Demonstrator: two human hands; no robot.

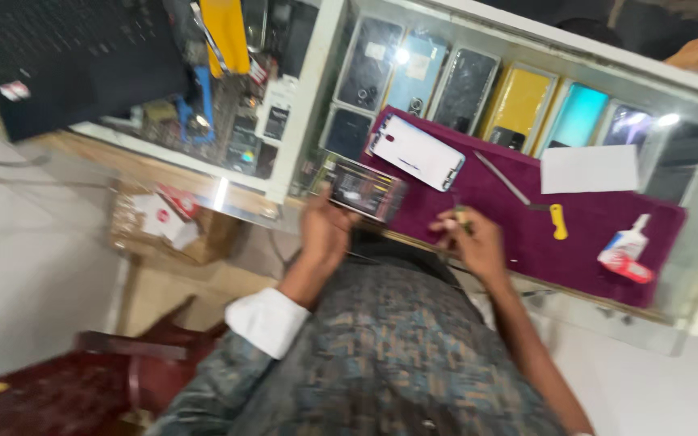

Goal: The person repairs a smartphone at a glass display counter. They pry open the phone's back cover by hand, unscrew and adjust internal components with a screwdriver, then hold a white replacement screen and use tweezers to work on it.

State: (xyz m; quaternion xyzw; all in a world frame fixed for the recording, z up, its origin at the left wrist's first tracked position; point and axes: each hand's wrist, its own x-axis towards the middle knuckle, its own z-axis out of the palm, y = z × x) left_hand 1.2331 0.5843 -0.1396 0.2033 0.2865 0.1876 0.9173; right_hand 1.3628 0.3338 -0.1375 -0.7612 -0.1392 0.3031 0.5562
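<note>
Left hand (326,230) fingers gripped opened phone (363,189); right hand (468,241) fingers pinched small tool (463,219) over purple mat (591,222).

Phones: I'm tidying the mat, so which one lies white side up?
The white phone on the purple mat, beyond the left hand. The opened phone that this hand holds shows dark insides.

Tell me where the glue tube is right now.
In the head view, the glue tube lies at the right end of the purple mat, below the white paper and right of the yellow-handled tool.
</note>
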